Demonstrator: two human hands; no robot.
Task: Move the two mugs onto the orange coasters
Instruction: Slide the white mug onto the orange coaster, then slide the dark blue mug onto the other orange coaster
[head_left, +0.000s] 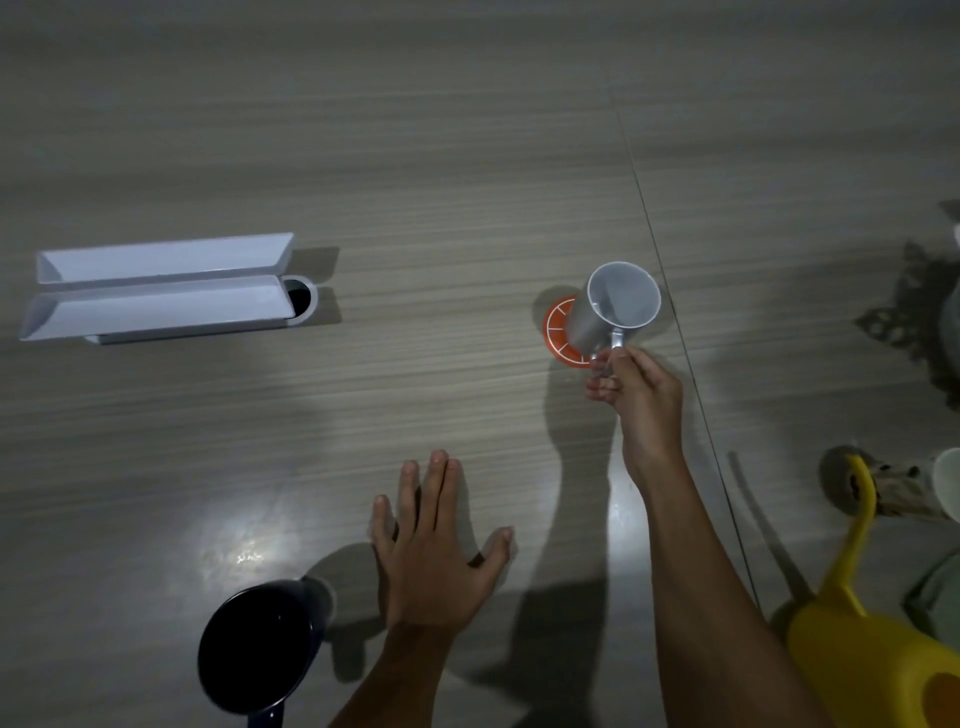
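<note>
R hand pinches silver mug handle over orange coaster; L hand spread flat

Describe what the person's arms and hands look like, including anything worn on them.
Both arms are bare as far as the frame shows: no sleeves, gloves, watch or bracelets. The left hand and right hand show no rings on the visible fingers. Nails look short and unpainted, though dim light limits detail.
</note>
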